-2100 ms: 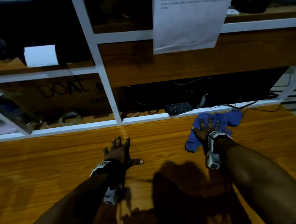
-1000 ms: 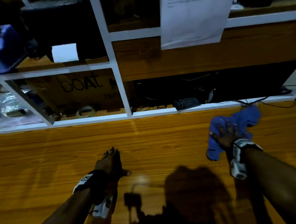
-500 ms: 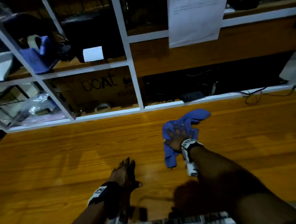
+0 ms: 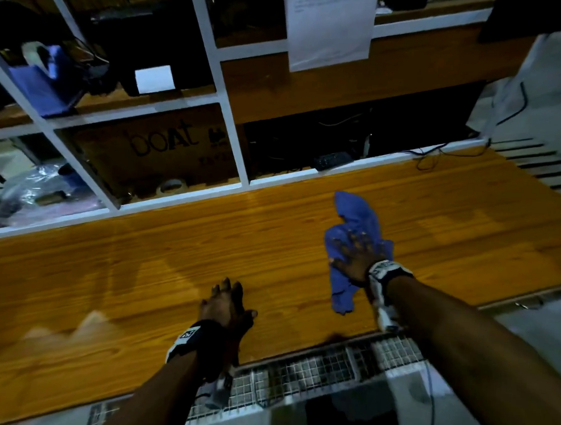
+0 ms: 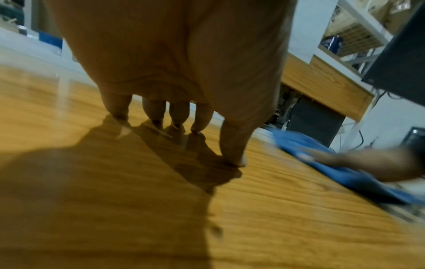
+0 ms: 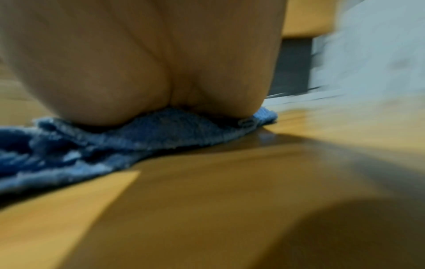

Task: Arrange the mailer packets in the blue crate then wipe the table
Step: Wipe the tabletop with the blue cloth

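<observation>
A crumpled blue cloth (image 4: 353, 222) lies on the wooden table (image 4: 140, 263), right of centre. My right hand (image 4: 355, 252) presses flat on the blue cloth (image 6: 161, 132) with straight fingers spread. My left hand (image 4: 227, 302) rests on the bare wood near the front edge, fingers straight and fingertips (image 5: 177, 125) touching the table (image 5: 276, 218). In the left wrist view the cloth (image 5: 333, 163) and my right hand (image 5: 368, 163) show blurred at the right. No mailer packets or blue crate are in view.
A white-framed shelf unit (image 4: 234, 138) stands along the table's back edge, holding a cardboard box (image 4: 165, 147), tape rolls, cables and a black device (image 4: 332, 159). A sheet of paper (image 4: 329, 26) hangs on it. A wire grid (image 4: 313, 373) lies below the front edge.
My right hand slid the cloth left along the back of the table and then pulled it toward the front edge. The left hand stayed resting on the wood. The head view tilted downward.
</observation>
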`<state>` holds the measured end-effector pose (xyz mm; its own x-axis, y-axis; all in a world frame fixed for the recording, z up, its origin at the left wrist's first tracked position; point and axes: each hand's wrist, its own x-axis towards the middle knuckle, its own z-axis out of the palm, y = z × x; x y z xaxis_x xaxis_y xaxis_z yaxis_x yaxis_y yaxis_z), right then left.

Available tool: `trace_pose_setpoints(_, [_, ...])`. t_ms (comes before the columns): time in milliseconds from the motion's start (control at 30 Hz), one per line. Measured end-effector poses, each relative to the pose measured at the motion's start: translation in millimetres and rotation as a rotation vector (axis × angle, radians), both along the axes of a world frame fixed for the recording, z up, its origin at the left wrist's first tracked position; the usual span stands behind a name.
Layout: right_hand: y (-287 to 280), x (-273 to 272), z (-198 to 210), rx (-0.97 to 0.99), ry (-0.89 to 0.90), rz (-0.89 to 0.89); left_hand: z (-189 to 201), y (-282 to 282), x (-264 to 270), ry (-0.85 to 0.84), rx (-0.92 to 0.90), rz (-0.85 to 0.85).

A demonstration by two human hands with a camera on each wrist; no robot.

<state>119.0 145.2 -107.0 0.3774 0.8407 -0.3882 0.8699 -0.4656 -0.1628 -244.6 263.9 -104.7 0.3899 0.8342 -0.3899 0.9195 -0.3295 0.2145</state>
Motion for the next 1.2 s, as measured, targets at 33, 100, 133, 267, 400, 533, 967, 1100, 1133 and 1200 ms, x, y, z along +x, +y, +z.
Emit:
trace_pose_setpoints(33, [-20, 23, -3, -0.014, -0.006, -0.077, 10, -5, 4, 0.066, 0.024, -0.098])
trace_pose_setpoints(100, [-48, 66, -18, -0.026, -0.021, -0.200, 18, -9, 10, 0.072, 0.019, -0.101])
trace_pose_setpoints(133, [-58, 81, -24, -0.044, -0.016, -0.266, 22, -12, 11, 0.082, 0.018, -0.095])
trace_pose_setpoints(267, [-69, 104, -47, -0.057, 0.003, -0.431, 16, -10, 15, 0.066, 0.011, -0.080])
trace_pose_setpoints(400, [-56, 45, -20, -0.018, -0.011, -0.419, 17, -8, 18, 0.051, -0.012, -0.080])
trace_pose_setpoints(533, [-23, -24, 2, -0.013, 0.022, -0.178, 18, -6, 20, 0.044, -0.015, -0.051])
trace_pose_setpoints(967, [-25, -86, -20, 0.190, -0.001, 0.612, -6, -52, 36, 0.098, 0.019, 0.143])
trace_pose_setpoints(1100, [-78, 25, -9, 0.181, -0.026, 0.354, 20, -103, 97, 0.101, -0.028, 0.313])
trace_pose_setpoints(1133, [-90, 53, -6, 0.160, -0.048, 0.279, 17, -109, 108, 0.083, -0.042, 0.328])
trace_pose_setpoints(1200, [-116, 111, -6, 0.098, -0.101, 0.134, 11, -119, 126, 0.043, -0.066, 0.330])
